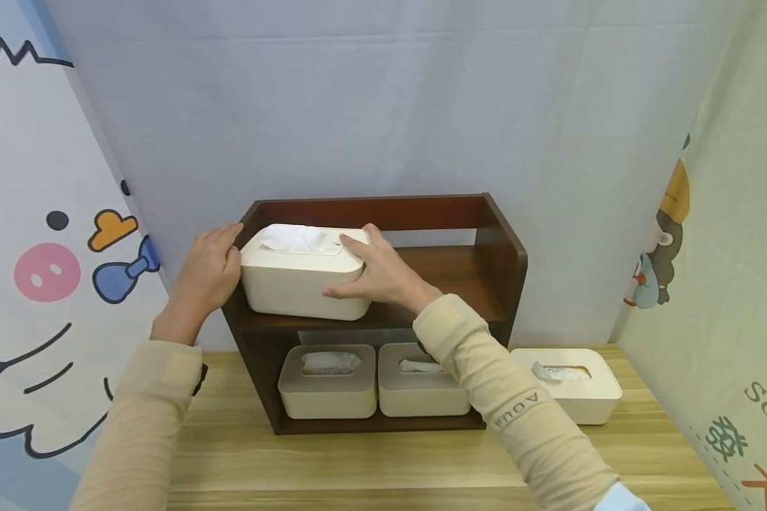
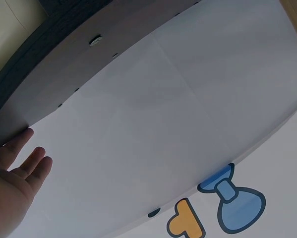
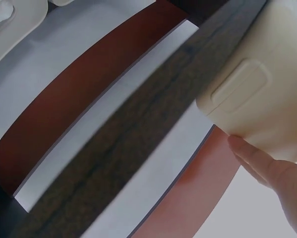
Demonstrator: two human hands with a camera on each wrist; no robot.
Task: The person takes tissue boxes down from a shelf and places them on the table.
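Observation:
A cream tissue box (image 1: 303, 284) sits at the left of the brown wooden rack's (image 1: 460, 273) upper shelf, slightly tilted, its front overhanging the shelf edge. White tissue (image 1: 294, 238) shows in its top slot. My right hand (image 1: 383, 273) grips the box's right end, thumb on the front and fingers over the top. The right wrist view shows the box's base (image 3: 242, 84) beside the dark shelf edge, with the right hand (image 3: 267, 163) against it. My left hand (image 1: 207, 266) rests at the rack's left side panel; its fingers (image 2: 39, 171) are extended in the left wrist view.
Two more tissue boxes, one left (image 1: 327, 387) and one right (image 1: 415, 390), stand side by side on the lower shelf. Another tissue box (image 1: 588, 390) is on the wooden table (image 1: 358, 468) right of the rack. Cartoon-printed panels flank both sides.

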